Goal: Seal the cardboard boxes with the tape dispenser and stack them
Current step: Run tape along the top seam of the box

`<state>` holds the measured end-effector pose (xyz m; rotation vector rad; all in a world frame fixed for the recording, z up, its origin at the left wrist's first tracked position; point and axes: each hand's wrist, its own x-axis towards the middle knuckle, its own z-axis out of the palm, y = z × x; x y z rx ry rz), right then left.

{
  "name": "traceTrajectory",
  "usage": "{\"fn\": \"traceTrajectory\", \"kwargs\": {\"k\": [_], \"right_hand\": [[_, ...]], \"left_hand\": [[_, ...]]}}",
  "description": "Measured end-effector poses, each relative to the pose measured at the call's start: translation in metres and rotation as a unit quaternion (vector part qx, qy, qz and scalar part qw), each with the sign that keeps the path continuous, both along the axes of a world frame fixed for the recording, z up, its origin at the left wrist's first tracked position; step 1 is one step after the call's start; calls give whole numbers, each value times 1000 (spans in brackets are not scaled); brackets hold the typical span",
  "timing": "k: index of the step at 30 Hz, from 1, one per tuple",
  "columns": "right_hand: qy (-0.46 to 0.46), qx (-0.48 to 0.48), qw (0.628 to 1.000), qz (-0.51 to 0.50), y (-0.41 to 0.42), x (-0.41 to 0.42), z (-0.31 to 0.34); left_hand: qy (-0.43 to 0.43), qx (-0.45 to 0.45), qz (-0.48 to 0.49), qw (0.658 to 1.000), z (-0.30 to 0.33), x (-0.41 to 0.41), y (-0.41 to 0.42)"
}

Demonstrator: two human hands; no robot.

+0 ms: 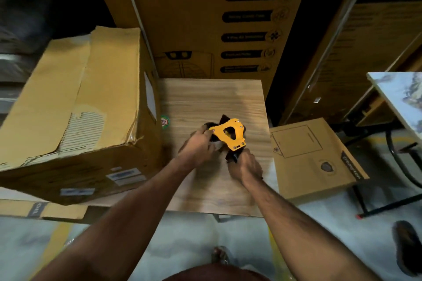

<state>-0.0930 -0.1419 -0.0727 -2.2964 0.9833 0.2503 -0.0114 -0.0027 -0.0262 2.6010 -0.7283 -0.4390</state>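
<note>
While both arms reach forward over the wooden table [212, 98], the right hand [245, 166] clasps the black handle of the yellow tape dispenser [229, 134], and the left hand [201, 143] pinches its front end near the roll. The dispenser sits above the tabletop's middle. A large worn cardboard box [75, 107] lies at the left, touching the table; a smaller printed box [312, 157] sits at the right.

both hands [201, 143] gripping tape dispenser [229, 133]
</note>
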Motion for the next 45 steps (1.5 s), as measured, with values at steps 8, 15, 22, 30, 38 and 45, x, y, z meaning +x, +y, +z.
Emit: {"fn": "traceTrajectory", "kwargs": {"k": [8,15,22,30,38,45], "right_hand": [[-194,51,978,46,16,69,103],[-264,31,953,146,83,105,169],[-241,14,954,179,163,138,196],[-304,165,930,122,268,213,221],[-330,246,910,52,321,250,220],[-329,265,904,59,325,263,223]], "left_hand": [[-147,-154,103,972,131,48,42],[-138,-197,108,965,194,92,122],[-121,-298,96,942,191,147,200],[396,-553,299,669,185,223,262],[583,-572,201,541,172,282,304],[602,-567,172,535,155,310,311]]}}
